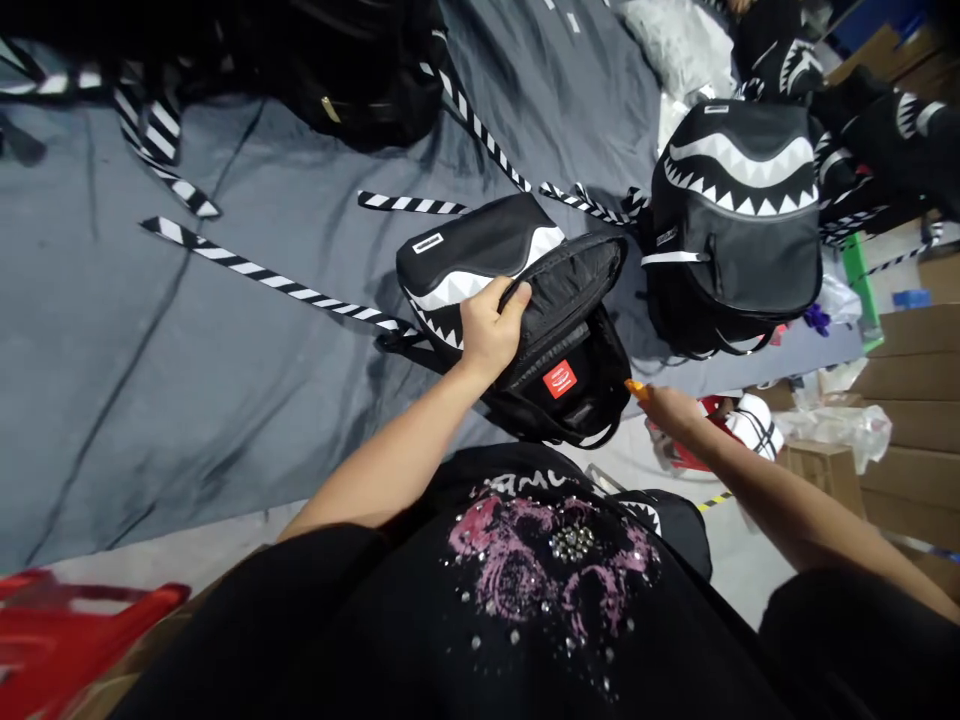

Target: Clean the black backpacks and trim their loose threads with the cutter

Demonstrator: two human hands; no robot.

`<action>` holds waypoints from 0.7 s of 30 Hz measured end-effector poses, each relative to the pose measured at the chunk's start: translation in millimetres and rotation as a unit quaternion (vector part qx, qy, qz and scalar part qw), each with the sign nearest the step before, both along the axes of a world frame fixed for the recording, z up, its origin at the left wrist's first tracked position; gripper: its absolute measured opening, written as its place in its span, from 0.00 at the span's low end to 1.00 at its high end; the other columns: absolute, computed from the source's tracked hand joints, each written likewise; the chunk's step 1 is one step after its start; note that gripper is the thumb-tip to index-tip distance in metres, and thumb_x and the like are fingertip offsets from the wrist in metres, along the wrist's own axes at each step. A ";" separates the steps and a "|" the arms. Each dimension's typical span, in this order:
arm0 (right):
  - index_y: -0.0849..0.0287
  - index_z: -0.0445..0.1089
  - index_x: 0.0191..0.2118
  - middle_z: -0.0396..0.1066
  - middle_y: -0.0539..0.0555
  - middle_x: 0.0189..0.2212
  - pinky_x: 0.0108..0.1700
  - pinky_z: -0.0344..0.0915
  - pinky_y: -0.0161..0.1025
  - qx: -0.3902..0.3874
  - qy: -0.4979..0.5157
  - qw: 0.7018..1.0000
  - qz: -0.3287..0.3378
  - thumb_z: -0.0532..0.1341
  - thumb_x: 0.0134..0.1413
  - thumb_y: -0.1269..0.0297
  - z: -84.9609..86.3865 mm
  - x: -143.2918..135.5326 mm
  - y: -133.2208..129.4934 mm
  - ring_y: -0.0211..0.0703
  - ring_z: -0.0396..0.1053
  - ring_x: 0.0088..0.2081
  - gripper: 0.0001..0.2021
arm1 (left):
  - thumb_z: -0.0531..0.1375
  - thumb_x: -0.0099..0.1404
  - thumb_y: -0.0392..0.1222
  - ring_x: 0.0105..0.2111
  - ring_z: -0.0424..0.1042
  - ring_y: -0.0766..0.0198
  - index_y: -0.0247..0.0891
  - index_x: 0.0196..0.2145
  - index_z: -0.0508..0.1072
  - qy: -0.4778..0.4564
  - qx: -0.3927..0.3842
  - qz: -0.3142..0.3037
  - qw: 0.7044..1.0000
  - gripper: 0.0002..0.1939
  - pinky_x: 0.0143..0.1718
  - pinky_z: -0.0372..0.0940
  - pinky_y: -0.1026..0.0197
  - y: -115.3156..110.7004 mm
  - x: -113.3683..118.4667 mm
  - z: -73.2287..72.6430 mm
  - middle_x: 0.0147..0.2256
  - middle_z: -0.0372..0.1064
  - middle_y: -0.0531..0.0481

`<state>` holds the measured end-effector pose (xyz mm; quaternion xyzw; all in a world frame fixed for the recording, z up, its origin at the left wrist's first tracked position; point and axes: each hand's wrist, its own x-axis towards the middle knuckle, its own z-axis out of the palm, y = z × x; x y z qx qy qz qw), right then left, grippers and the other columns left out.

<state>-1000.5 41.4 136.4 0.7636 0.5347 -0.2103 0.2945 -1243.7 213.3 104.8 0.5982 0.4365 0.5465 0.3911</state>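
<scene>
A black backpack (480, 245) with a white shark-mouth print lies open on the grey cloth in front of me. My left hand (491, 330) is closed on the edge of its front panel and holds that panel folded back. A red label (559, 379) shows against the dark lining inside. My right hand (670, 408) is closed around a small orange object (636, 388), its tip at the right rim of the opening; the object's kind cannot be made out. Black-and-white striped straps (277, 280) stretch left from the bag.
Another shark-mouth backpack (739, 220) stands to the right, with more black bags (885, 130) behind it. Dark bags (352, 70) lie at the top left on the grey cloth (150, 400). Cardboard boxes (907, 400) are stacked at far right; a red stool (82, 640) is at lower left.
</scene>
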 end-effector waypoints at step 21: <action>0.67 0.59 0.59 0.76 0.64 0.44 0.38 0.60 0.36 0.221 0.158 0.961 -0.052 0.42 0.70 0.51 -140.8 -44.4 12.1 0.49 0.75 0.42 0.26 | 0.52 0.67 0.64 0.24 0.54 0.69 0.38 0.24 0.63 0.102 0.074 0.073 0.989 0.27 0.27 0.53 0.63 -15.3 6.5 2.5 0.21 0.53 0.56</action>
